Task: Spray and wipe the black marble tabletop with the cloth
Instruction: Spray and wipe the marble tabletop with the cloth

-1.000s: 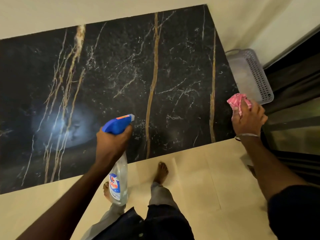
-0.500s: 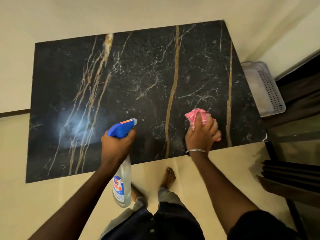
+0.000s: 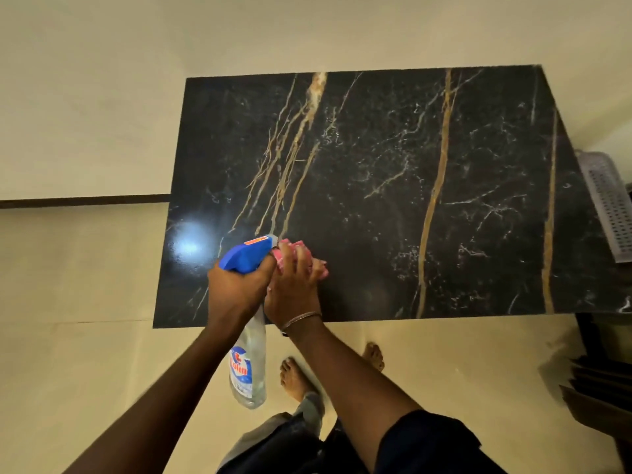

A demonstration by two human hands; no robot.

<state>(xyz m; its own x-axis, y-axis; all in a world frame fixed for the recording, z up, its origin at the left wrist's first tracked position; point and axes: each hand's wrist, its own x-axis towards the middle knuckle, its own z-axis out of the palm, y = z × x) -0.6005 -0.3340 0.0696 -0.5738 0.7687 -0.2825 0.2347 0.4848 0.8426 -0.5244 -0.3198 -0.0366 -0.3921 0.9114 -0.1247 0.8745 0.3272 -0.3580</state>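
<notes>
Head view: right hand [image 3: 294, 289] is gripping the pink cloth [image 3: 309, 260], pressing it on the black marble tabletop [image 3: 393, 186] near its front-left edge. Left hand [image 3: 239, 289] is clutching the spray bottle [image 3: 249, 357], touching the right hand, bottle body hanging below the tabletop's front edge.

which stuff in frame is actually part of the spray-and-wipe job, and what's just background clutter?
In use:
black marble tabletop
spray bottle, held in left hand
pink cloth, pressed to the top under right hand

Just lying about:
perforated grey basket, off the table's right edge
dark stacked items, lower right
</notes>
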